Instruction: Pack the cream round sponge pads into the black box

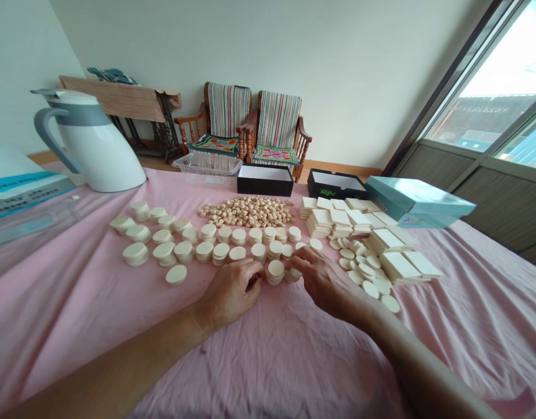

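Observation:
My left hand [233,290] rests on the cloth with its fingers curled in. What they hold, if anything, is hidden. Just right of it stands a short stack of pale round wooden discs [275,271]. My right hand [322,278] is closed at another small stack of wooden discs [293,275], its fingertips touching them and partly covering them. Beyond both hands, rows of similar disc stacks [205,251] run leftward. Loose wooden discs [367,271] lie in a pile to the right of my right hand.
Behind the rows lies a heap of small wooden pieces [250,212]. Square wooden tiles [387,240] are stacked at right, near a light-blue box [418,201]. Two black boxes [265,185], a clear plastic tray [210,169] and a white jug [99,148] stand along the back of the pink cloth [268,355].

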The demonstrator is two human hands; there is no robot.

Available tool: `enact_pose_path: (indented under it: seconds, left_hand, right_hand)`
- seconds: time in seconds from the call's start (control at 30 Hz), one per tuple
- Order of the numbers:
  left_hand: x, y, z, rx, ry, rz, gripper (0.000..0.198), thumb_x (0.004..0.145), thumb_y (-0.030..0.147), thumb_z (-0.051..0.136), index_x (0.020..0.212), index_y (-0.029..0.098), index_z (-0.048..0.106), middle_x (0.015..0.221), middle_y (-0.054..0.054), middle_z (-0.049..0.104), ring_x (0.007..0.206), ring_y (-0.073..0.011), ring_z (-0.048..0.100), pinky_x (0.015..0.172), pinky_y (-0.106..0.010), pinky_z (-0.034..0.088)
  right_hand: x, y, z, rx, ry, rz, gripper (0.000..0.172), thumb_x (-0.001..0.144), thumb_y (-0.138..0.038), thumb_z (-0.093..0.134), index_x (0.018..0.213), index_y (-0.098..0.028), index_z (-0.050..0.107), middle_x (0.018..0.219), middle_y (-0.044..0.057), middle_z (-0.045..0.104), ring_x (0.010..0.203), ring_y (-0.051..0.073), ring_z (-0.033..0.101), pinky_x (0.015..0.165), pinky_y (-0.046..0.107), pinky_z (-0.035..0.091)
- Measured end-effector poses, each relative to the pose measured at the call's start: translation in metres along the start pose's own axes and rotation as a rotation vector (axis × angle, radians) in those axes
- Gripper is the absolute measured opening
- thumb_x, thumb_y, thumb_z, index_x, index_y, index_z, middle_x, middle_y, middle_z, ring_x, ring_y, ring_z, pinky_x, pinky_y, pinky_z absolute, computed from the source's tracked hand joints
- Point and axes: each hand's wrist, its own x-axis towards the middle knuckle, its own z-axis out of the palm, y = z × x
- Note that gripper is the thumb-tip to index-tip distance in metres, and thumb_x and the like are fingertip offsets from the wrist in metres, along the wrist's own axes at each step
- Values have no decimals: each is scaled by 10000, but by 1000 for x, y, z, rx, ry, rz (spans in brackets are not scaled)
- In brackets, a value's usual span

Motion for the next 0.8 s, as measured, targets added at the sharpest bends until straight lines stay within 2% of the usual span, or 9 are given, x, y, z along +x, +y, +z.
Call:
enact_pose_path:
  seconds: [0.2, 0.3, 0.4, 0.57, 0.8]
  left_hand:
    - [1, 0, 0, -17, 1, 8, 141, 784, 87, 460, 748, 175, 564, 755, -8, 588, 719, -140, 547, 640, -246, 367]
    - [1, 1, -1, -14, 7, 8, 139, 780, 83, 461, 735, 174, 556, 747, -7, 582, 713, -139, 543, 636, -246, 365]
    - [1, 2, -1, 5, 6, -4, 131, 776, 88, 461, 718, 173, 542, 749, -12, 581, 712, -143, 540, 622, -245, 362]
    - [1, 1, -1, 17, 0, 0, 135, 783, 95, 451, 744, 174, 553, 773, -19, 592, 732, -151, 548, 639, -251, 372]
    - [1, 0, 0, 22, 0, 10, 141, 788, 95, 449, 749, 177, 556, 780, -22, 591, 741, -154, 550, 643, -251, 376]
  right_hand:
    - [-1, -2, -5, 3, 10, 3, 456, 712, 66, 370, 1028, -201, 561, 1004, 63, 551, 927, 178, 494, 808, 332, 419]
    - [-4, -4, -7, 18, 13, 66, 355, 739, 11, 428, 1025, -168, 537, 992, 77, 559, 912, 190, 510, 788, 339, 439]
    - [-7, -6, -3, 8, 0, 58, 292, 767, -74, 501, 1046, -160, 516, 1007, 99, 562, 959, 225, 512, 803, 375, 450]
    - [-10, -6, 4, -3, 33, 8, 316, 787, -102, 516, 1097, -157, 491, 1097, 134, 554, 1036, 253, 509, 848, 414, 448]
    - [-6, -5, 4, 88, 15, 23, 361, 790, -77, 495, 1139, -162, 472, 1074, 122, 583, 1033, 240, 524, 842, 393, 455]
